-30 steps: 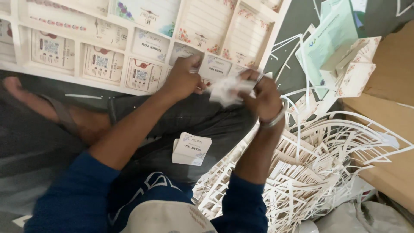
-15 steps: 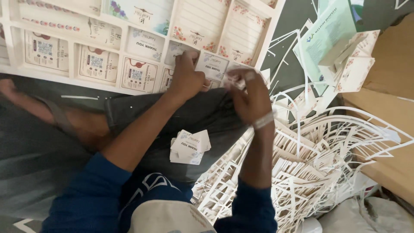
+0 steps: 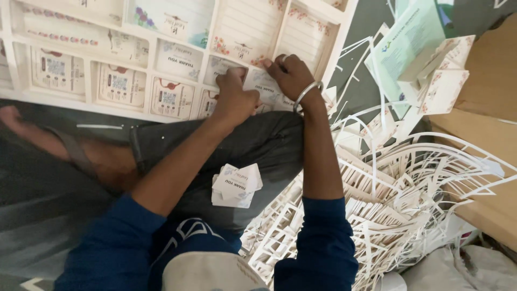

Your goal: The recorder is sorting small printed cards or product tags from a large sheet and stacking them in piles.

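Nearest the camera, a small stack of punched-out cards point(image 3: 236, 186) rests on the person's lap, on dark trousers, loosely squared and untouched by either hand. To its right lies a large heap of white die-cut waste strips point(image 3: 398, 199), tangled and spilling toward the cardboard point(image 3: 493, 156) at the right edge.

Change noted: half a second ago both hands were raised just off the sheet edge, working a loose white piece between them. Both hands are now pressed down on the printed die-cut sheet point(image 3: 161, 59). In my judgement the previous piece is finished with and the next card is being worked free.

Left hand point(image 3: 234, 97): fingers curled under, knuckles uppermost, bearing on the lower edge of the sheet beside a small card cell. Whether it pinches anything cannot be told; the fingertips are hidden.

Right hand point(image 3: 291, 75), with a metal bangle point(image 3: 306, 92) at the wrist: fingers bent and partly spread, tips pressing on a small white card point(image 3: 264, 86) at the sheet's near right corner. It appears to press rather than grasp.

The sheet lies flat across the floor just beyond the knees, white, divided into framed cells: small label cards in the near row, larger lined and floral panels farther off. Most cells remain filled.

Farthest right, a pale green leaflet point(image 3: 409, 43) and small folded boxes point(image 3: 444, 81) lie among the strips.
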